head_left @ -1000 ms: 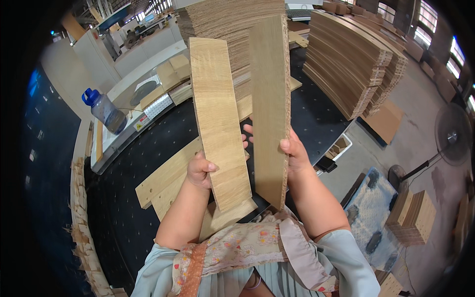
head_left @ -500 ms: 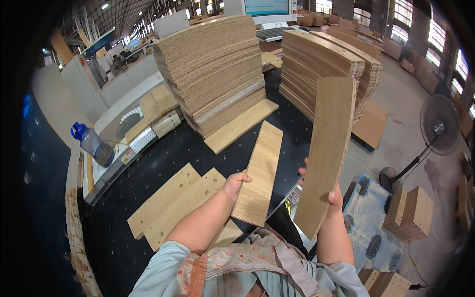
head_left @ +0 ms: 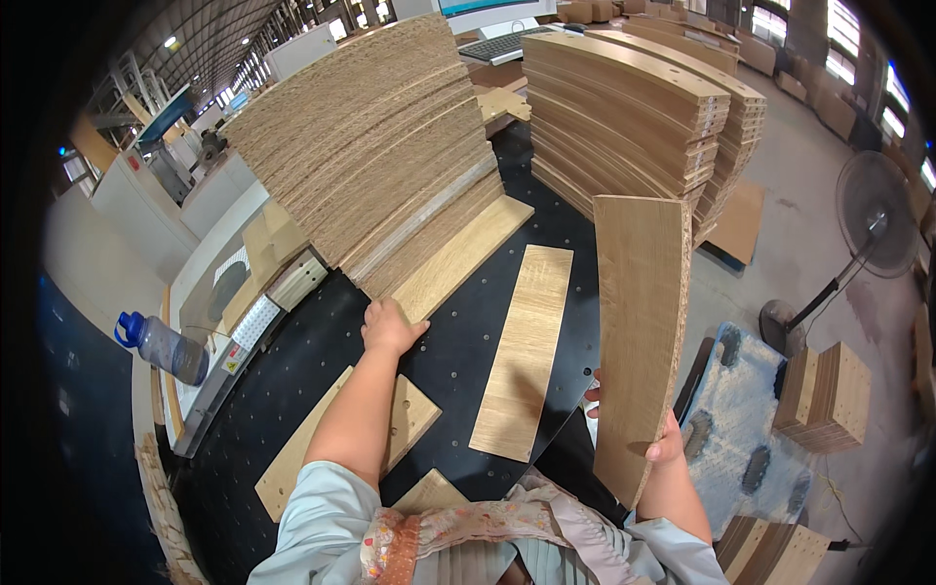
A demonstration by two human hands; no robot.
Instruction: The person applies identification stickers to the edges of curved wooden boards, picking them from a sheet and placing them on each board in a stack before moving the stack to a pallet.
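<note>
My right hand point(head_left: 667, 439) grips a long wood-grain board point(head_left: 639, 322) near its lower end and keeps it raised, tilted up, with rough chipboard showing along its edge. My left hand point(head_left: 390, 329) is at the near end of a light wooden board point(head_left: 458, 258) beside the foot of the tall chipboard stack point(head_left: 380, 146). Its fingers curl over that end and the thumb points right. Between my arms a shorter wood-grain panel point(head_left: 524, 351) lies flat on the black, dotted table point(head_left: 458, 336).
Drilled boards point(head_left: 411, 414) lie under my left forearm. Another board stack point(head_left: 624, 117) stands at the far right of the table. At the left are a blue-capped bottle point(head_left: 164, 348) and a white machine rail. A fan point(head_left: 875, 219) and a blue worn pallet point(head_left: 746, 429) are at the right.
My left hand has let go of the shorter panel, now lying on the table, and moved left and forward to the board by the stack. The right hand still holds its long board.
</note>
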